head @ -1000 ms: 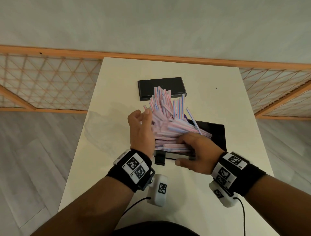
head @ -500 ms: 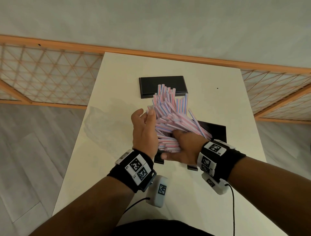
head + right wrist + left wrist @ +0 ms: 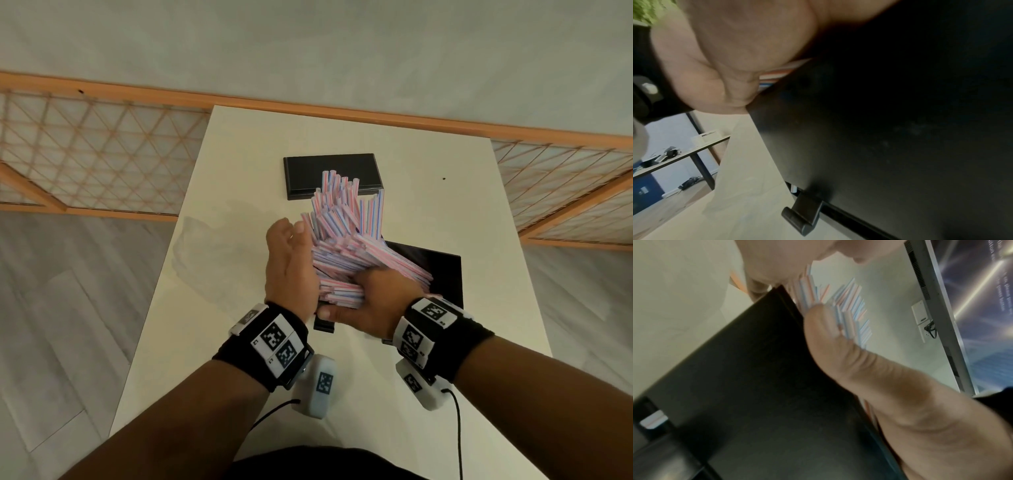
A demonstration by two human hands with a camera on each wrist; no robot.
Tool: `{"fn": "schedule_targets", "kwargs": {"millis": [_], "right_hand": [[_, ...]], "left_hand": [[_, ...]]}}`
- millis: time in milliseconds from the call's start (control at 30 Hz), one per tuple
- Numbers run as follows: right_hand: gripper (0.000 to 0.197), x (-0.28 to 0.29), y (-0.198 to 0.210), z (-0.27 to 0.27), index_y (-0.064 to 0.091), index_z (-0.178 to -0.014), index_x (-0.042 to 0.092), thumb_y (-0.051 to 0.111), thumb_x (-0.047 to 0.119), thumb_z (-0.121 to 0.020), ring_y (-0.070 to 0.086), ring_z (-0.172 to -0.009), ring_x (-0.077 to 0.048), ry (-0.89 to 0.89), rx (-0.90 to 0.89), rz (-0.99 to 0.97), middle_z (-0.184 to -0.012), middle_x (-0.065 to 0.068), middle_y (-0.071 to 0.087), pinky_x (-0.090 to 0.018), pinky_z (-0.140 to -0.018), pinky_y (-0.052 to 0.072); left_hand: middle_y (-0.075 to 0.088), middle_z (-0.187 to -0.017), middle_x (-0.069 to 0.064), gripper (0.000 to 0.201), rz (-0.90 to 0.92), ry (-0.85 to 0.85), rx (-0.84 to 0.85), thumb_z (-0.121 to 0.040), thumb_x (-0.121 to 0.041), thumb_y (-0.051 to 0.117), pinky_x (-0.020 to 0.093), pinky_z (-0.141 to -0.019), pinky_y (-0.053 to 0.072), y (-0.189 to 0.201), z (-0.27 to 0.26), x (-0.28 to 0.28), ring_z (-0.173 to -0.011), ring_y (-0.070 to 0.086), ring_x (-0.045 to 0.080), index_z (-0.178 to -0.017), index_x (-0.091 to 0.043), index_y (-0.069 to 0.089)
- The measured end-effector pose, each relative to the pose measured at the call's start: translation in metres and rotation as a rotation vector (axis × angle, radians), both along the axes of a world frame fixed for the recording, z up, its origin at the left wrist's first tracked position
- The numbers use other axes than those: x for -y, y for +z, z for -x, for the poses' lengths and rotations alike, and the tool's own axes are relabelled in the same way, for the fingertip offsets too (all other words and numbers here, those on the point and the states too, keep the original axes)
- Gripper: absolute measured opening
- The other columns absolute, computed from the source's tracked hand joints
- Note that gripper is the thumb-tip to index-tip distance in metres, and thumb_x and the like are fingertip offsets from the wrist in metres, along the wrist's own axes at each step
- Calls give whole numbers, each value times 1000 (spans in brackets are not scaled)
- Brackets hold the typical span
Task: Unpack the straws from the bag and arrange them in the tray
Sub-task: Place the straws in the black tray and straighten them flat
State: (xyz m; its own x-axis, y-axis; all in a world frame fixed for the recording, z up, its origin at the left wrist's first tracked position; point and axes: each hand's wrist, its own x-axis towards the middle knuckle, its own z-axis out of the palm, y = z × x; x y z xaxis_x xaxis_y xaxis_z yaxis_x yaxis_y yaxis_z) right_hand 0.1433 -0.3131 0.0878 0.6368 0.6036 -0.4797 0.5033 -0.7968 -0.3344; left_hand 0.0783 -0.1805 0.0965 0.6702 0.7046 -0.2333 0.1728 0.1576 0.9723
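Note:
A thick bundle of pink, blue and white striped straws (image 3: 346,240) fans up and away over a black tray (image 3: 442,270) near the middle of the table. My left hand (image 3: 291,257) lies flat, fingers straight, against the bundle's left side. From the near right, my right hand (image 3: 366,298) grips the lower ends of the straws, its thumb under them and its fingers buried in the bundle. In the left wrist view the thumb (image 3: 824,324) lies along the tray's edge (image 3: 756,386) with straws (image 3: 851,308) beyond. The right wrist view shows straw ends (image 3: 777,74) under the palm above the tray (image 3: 879,129).
A second black tray or lid (image 3: 329,168) lies further back on the white table (image 3: 239,342). A crumpled clear plastic bag (image 3: 202,253) lies on the table to the left of my hands. An orange lattice railing (image 3: 89,150) runs behind the table.
My right hand has slid left and forward into the bundle and closed on the straws' lower ends. The straws are bunched tighter and stand more upright. The left hand has barely moved.

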Motion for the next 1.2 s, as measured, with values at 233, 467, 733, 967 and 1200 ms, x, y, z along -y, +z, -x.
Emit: {"fn": "schedule_targets", "kwargs": {"millis": [233,467,733,967,1200], "right_hand": [[87,-4,4,-1,48,-131,32,57,87,-64,60,-112,-21,-16,-35,-5,-122,5,63,-33,-96,49],[120,-11,3,12,44,-133,18,31,100,-47,59,-109,-27,-7,45,46,-124,-5,60,-38,-92,52],[65,13,20,17,53,-124,23,54,68,-77,60,-106,-24,66,80,-28,-119,0,61,-38,-89,52],[42,59,32,-12,56,-100,26,68,59,-76,55,-85,-16,-112,133,-80,-89,12,51,-21,-69,39],[84,55,8,-20,54,-119,28,37,89,-63,53,-97,-20,58,69,-23,-103,5,53,-35,-90,46]], "left_hand": [[63,-124,4,87,80,-32,-31,-76,-78,40,50,-103,51,-5,0,3,-112,64,19,-136,-16,48],[50,-148,9,90,59,-97,-71,-83,-71,39,48,-107,48,-2,4,7,-127,57,24,-155,-19,23],[55,-140,16,84,216,10,-76,-75,-74,49,51,-103,50,-6,0,3,-120,61,28,-139,-20,39],[63,-125,14,83,254,19,-20,-76,-70,54,43,-92,57,-12,1,2,-99,69,17,-133,-11,43],[59,-130,14,95,169,38,5,-72,-81,50,40,-99,51,-9,0,5,-116,61,22,-131,-7,45]]}}
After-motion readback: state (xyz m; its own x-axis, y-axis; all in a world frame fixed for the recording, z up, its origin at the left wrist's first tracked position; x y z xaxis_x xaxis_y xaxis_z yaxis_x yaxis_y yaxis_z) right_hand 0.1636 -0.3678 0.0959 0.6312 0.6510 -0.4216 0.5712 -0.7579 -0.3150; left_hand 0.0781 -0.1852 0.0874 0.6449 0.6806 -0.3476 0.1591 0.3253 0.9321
